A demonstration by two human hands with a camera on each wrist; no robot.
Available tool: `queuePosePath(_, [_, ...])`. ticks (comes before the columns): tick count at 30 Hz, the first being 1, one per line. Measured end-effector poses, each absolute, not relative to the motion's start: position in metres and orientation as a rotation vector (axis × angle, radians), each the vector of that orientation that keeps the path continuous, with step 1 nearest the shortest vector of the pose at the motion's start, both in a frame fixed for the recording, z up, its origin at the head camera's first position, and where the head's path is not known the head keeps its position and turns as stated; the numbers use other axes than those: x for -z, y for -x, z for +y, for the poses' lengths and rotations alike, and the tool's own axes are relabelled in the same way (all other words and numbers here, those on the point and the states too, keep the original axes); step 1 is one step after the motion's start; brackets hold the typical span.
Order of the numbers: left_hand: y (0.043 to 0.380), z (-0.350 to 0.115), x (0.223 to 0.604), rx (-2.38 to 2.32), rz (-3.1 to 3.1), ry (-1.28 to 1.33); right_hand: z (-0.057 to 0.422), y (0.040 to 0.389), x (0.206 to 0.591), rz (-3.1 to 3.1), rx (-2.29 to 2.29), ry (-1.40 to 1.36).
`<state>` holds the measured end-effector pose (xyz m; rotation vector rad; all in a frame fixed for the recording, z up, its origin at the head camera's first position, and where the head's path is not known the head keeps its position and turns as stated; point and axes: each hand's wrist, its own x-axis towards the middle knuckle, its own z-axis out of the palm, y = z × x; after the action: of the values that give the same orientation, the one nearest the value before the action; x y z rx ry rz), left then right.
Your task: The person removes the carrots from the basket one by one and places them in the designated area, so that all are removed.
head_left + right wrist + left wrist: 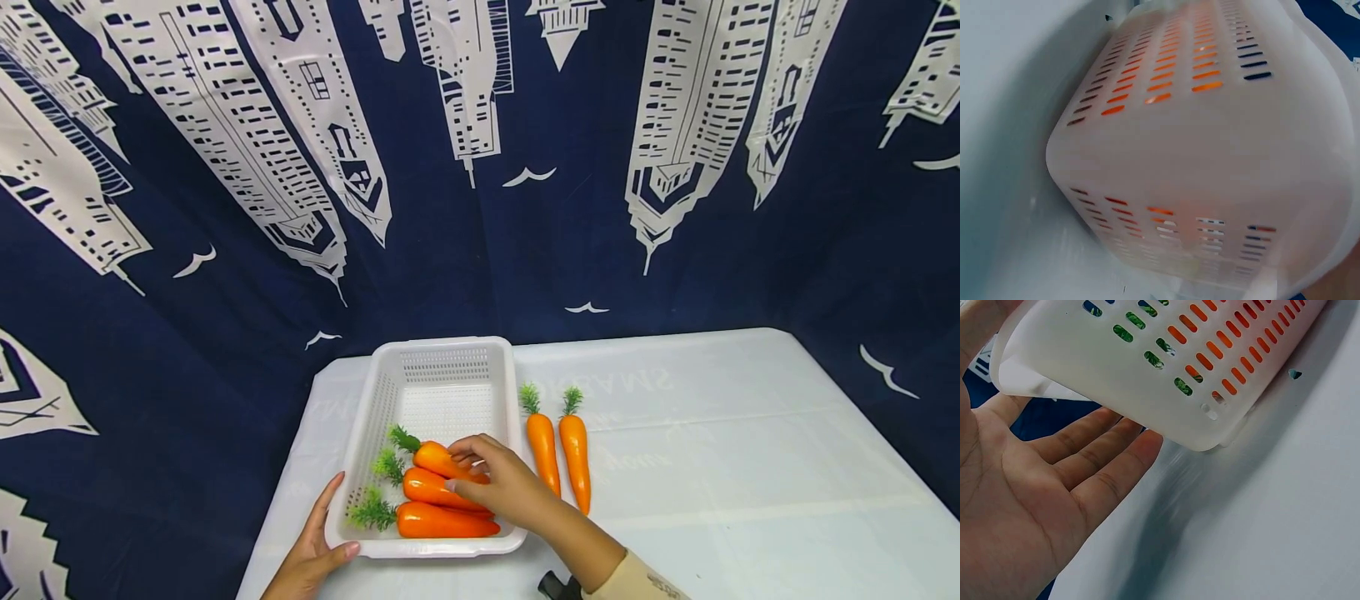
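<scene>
A white plastic basket (pixel 431 547) with slotted walls sits on the table in the head view. Three orange carrots with green tops lie across its near half: a front carrot (pixel 442 522), a middle carrot (pixel 429 489) and a rear carrot (pixel 432 455). My right hand (pixel 498 483) reaches over the right rim and holds the rear carrot, fingers over its far side and thumb close to the middle one. At the near left corner my left hand (pixel 307 550) touches the basket, thumb by the rim; the left wrist view shows its fingers (pixel 1107 481) extended below the rim.
Two more carrots lie on the table right of the basket, a nearer-in carrot (pixel 543 450) and an outer carrot (pixel 575 458). A black object (pixel 558 586) shows under the right forearm. Behind the white table (pixel 750 450) hangs a dark blue curtain (pixel 540 250) printed with buildings.
</scene>
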<state>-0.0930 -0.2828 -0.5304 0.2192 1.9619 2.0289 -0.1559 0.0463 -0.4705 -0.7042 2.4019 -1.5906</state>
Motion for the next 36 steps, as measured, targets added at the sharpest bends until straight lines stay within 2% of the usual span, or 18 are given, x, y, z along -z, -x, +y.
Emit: queuePosePath(36, [0.092,-0.282,0.527,-2.01,1.982,-0.17,0.013,0.165,0.479,2.477,1.294,0.813])
